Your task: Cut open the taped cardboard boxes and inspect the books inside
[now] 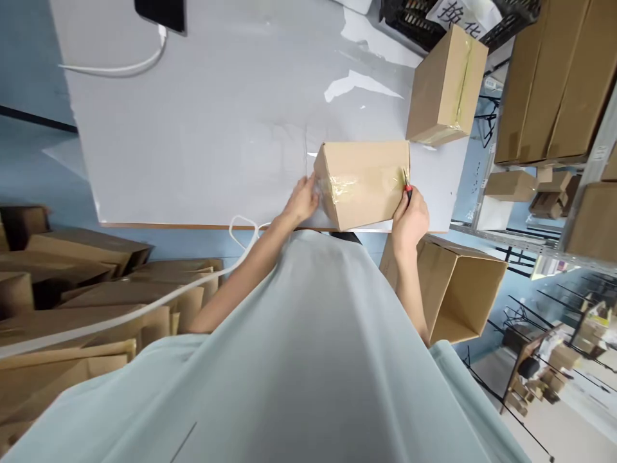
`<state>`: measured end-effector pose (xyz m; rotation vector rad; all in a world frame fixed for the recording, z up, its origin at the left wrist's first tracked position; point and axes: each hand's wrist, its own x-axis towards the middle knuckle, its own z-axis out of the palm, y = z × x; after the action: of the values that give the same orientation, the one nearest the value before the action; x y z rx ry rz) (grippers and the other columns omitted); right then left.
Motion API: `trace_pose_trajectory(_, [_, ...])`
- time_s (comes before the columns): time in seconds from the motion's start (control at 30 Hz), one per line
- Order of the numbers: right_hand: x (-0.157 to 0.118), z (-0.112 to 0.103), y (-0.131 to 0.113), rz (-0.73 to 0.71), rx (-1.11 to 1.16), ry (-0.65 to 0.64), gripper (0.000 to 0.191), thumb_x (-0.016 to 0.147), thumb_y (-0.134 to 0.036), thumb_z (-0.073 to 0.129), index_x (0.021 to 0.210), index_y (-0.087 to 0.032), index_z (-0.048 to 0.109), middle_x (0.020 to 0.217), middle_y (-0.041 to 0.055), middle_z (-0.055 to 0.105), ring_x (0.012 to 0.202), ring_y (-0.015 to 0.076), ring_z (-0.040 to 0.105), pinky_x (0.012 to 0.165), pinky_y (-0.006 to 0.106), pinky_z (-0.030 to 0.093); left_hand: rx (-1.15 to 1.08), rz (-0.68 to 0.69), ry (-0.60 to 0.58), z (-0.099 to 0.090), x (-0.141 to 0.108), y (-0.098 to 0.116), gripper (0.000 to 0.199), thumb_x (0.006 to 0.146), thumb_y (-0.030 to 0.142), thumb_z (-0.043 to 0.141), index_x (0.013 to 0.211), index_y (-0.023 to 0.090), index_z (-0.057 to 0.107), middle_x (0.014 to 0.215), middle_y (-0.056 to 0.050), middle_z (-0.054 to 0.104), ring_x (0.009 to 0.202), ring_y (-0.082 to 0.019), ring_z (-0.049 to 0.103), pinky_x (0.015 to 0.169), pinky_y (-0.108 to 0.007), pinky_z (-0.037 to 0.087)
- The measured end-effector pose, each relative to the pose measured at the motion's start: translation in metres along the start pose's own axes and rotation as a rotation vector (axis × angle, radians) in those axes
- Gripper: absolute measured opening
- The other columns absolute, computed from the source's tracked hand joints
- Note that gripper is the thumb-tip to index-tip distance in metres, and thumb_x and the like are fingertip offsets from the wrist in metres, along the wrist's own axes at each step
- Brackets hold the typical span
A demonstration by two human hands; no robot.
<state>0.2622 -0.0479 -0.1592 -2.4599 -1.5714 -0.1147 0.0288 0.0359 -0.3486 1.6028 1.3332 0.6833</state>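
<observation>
A taped cardboard box [364, 183] rests near the front edge of the grey table [202, 141]. My left hand [303, 199] presses against the box's left end, its fingertips partly hidden behind the corner. In my right hand [412, 215] is a small tool with a red and black handle, which looks like a utility knife [408, 189]. Its metal tip touches the tape at the box's right end. Shiny clear tape runs along the side of the box that faces up.
Another taped box [448, 90] stands at the table's back right, beside a black crate [414, 22]. A phone [164, 13] with a white cable lies at the back left. Open cartons [96, 289] fill the floor at left; one open carton [453, 289] stands at right, near loaded shelves.
</observation>
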Motion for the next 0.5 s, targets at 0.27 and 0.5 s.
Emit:
trace_pose_trajectory(0.27, [0.005,-0.001,-0.008,-0.014,-0.108,0.003,0.048,0.122,-0.030,0.031,0.149,-0.019,0.070,0.132,0.0177,0.080,0.125,0.0302,0.077,0.109,0.045,0.060,-0.242,0.226,0.099,-0.090,0.007,0.088,0.048,0.104,0.050,0.076,0.149,0.032,0.072,0.150,-0.008,0.074,0.137,-0.032,0.075,0.118,-0.050,0.066])
trace_pose_trajectory(0.5, [-0.014,-0.041,-0.025,0.045,-0.037,0.047,0.055,0.124,-0.044,0.033,0.156,-0.020,0.071,0.139,0.0193,0.079,0.128,0.0304,0.079,0.106,0.042,0.062,-0.274,0.160,0.004,-0.105,0.018,0.102,0.037,0.090,0.035,0.092,0.126,0.032,0.080,0.140,-0.004,0.079,0.131,-0.032,0.078,0.118,-0.054,0.067])
